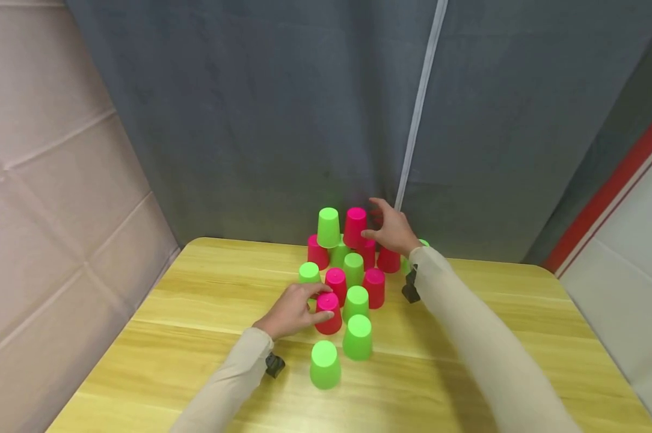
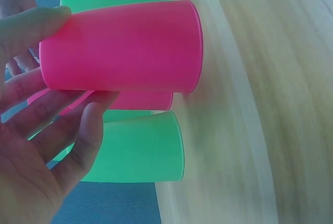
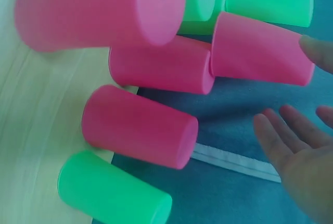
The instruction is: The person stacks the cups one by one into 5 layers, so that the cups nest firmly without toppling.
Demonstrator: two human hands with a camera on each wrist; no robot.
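Green cup (image 1: 325,363) sits nearest; left hand (image 1: 293,310) grips a pink cup (image 1: 328,313), right hand (image 1: 392,230) open, fingertip touching top pink cup (image 1: 355,227).

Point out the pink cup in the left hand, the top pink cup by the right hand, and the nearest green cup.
Held pink cup (image 1: 328,313), head view, side wall.
Top pink cup (image 1: 355,228), head view, side wall.
Nearest green cup (image 1: 325,364), head view, side wall.

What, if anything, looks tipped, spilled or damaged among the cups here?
Nothing stands out. The pink and green cups all stand upside down on the table, none tipped or cracked. The left hand holds a pink cup at the table; the right hand is open by the top pink cup.
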